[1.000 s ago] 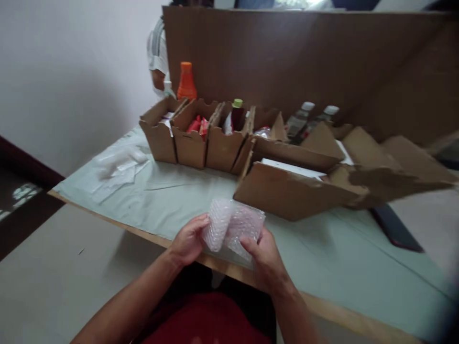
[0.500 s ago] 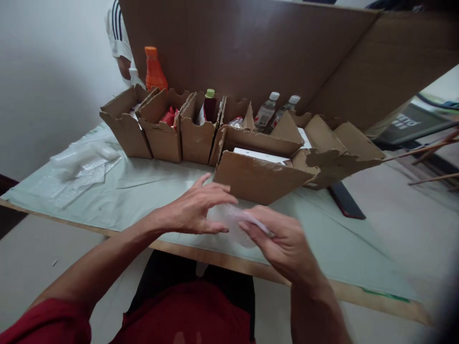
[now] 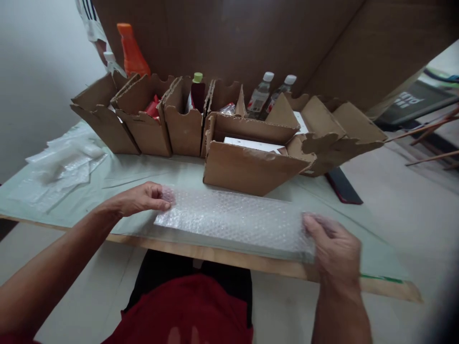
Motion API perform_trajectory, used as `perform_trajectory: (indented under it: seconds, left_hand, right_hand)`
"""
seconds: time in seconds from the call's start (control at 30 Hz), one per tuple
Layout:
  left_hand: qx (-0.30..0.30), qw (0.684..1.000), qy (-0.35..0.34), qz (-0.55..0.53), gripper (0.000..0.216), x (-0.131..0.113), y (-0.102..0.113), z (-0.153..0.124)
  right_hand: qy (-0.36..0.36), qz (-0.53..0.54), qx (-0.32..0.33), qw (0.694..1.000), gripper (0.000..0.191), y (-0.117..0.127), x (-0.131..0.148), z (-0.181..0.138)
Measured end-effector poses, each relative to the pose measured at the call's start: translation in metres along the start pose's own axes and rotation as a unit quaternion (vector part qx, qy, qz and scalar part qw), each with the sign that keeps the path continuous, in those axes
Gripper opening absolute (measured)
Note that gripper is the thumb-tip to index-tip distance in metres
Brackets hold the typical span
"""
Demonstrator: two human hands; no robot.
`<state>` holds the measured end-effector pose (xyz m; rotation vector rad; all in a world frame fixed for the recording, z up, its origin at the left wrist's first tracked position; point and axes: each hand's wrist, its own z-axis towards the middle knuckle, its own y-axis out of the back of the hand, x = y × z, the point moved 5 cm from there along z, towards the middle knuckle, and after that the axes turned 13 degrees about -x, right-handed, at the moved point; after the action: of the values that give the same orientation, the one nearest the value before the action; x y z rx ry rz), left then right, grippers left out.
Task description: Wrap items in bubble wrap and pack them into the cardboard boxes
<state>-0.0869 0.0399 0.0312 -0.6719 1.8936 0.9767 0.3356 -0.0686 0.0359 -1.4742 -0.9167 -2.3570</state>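
A long strip of clear bubble wrap [image 3: 233, 217] is stretched flat between my two hands, just over the front part of the table. My left hand [image 3: 145, 198] pinches its left end, thumb on top. Its right end is gripped by my right hand [image 3: 332, 239], whose fingers are partly hidden behind the sheet. Right behind the strip stands a cardboard bin [image 3: 254, 167] with a white box [image 3: 254, 145] inside.
More bubble wrap [image 3: 68, 165] lies in a pile at the left. Several cardboard bins [image 3: 186, 129] line the back, with an orange bottle [image 3: 132, 52] and clear bottles [image 3: 260, 95] behind. A dark flat object [image 3: 344, 186] rests at the right. Someone's sleeve [image 3: 89, 21] shows at upper left.
The bubble wrap was bunched in my right hand with my left hand open beside it. Now my hands have moved apart, my left has taken hold, and the strip is spread out.
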Motion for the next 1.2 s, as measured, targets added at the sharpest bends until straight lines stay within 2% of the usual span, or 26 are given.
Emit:
perform_trajectory:
  seconds: [0.07, 0.1, 0.2, 0.27, 0.33, 0.4, 0.47, 0.53, 0.6, 0.67, 0.77, 0.83, 0.87, 0.9, 0.97, 1.07, 1.13, 1.2]
  left_hand:
    - [-0.072, 0.990, 0.006, 0.125, 0.029, 0.007, 0.000, 0.008]
    - [-0.131, 0.970, 0.002, 0.206, 0.034, 0.009, 0.002, 0.010]
    - [-0.325, 0.863, -0.059, 0.383, 0.048, -0.002, 0.005, 0.002]
    - [-0.393, 0.812, -0.151, 0.403, 0.047, -0.018, -0.011, -0.010]
    - [-0.380, 0.793, -0.268, 0.393, 0.047, -0.033, -0.046, -0.016]
    - [-0.303, 0.792, -0.355, 0.393, 0.056, -0.037, -0.091, -0.015]
    - [-0.231, 0.796, -0.363, 0.425, 0.067, -0.024, -0.126, -0.008]
    - [-0.206, 0.798, -0.326, 0.462, 0.071, -0.003, -0.140, -0.001]
    - [-0.200, 0.798, -0.302, 0.482, 0.072, 0.015, -0.140, 0.002]
    - [-0.194, 0.798, -0.302, 0.484, 0.073, 0.025, -0.135, 0.001]
    - [-0.195, 0.805, -0.305, 0.469, 0.074, 0.025, -0.132, -0.002]
    - [-0.196, 0.817, -0.307, 0.447, 0.071, 0.021, -0.130, -0.003]
    - [-0.200, 0.824, -0.312, 0.429, 0.066, 0.019, -0.127, -0.005]
    - [-0.214, 0.830, -0.316, 0.407, 0.059, 0.017, -0.121, -0.007]
    - [-0.284, 0.834, -0.303, 0.362, 0.046, 0.014, -0.099, -0.014]
    - [-0.416, 0.814, -0.202, 0.350, 0.035, 0.020, -0.055, -0.028]
    - [-0.438, 0.806, -0.122, 0.378, 0.034, 0.028, -0.039, -0.033]
    - [-0.417, 0.822, -0.078, 0.379, 0.027, 0.034, -0.040, -0.031]
  right_hand:
    - [0.037, -0.076, 0.054, 0.995, 0.051, -0.013, -0.017, 0.002]
    - [0.066, -0.106, 0.057, 0.991, 0.057, -0.015, -0.023, 0.003]
    - [0.183, -0.158, -0.012, 0.970, 0.067, -0.008, -0.023, 0.005]
    - [0.251, -0.154, -0.035, 0.955, 0.057, -0.009, -0.009, -0.007]
    - [0.302, -0.138, 0.013, 0.943, 0.043, -0.030, 0.014, -0.034]
    - [0.347, -0.126, 0.129, 0.920, 0.040, -0.068, 0.037, -0.072]
    - [0.373, -0.130, 0.268, 0.879, 0.046, -0.109, 0.047, -0.109]
    - [0.373, -0.160, 0.325, 0.854, 0.051, -0.127, 0.040, -0.125]
    - [0.361, -0.210, 0.308, 0.855, 0.055, -0.114, 0.015, -0.114]
    - [0.334, -0.275, 0.240, 0.869, 0.056, -0.074, -0.020, -0.085]
    - [0.262, -0.378, 0.125, 0.879, 0.054, 0.003, -0.068, -0.035]
    - [0.233, -0.402, 0.068, 0.883, 0.055, 0.038, -0.082, -0.013]
    - [0.230, -0.390, 0.054, 0.890, 0.055, 0.045, -0.083, -0.008]
    - [0.234, -0.365, 0.055, 0.899, 0.054, 0.046, -0.080, -0.005]
    - [0.254, -0.295, 0.084, 0.917, 0.053, 0.032, -0.071, -0.004]
    - [0.261, -0.242, 0.143, 0.924, 0.054, -0.004, -0.059, -0.003]
    - [0.254, -0.243, 0.164, 0.922, 0.051, -0.023, -0.056, 0.001]
    - [0.253, -0.238, 0.183, 0.920, 0.044, -0.032, -0.053, 0.004]
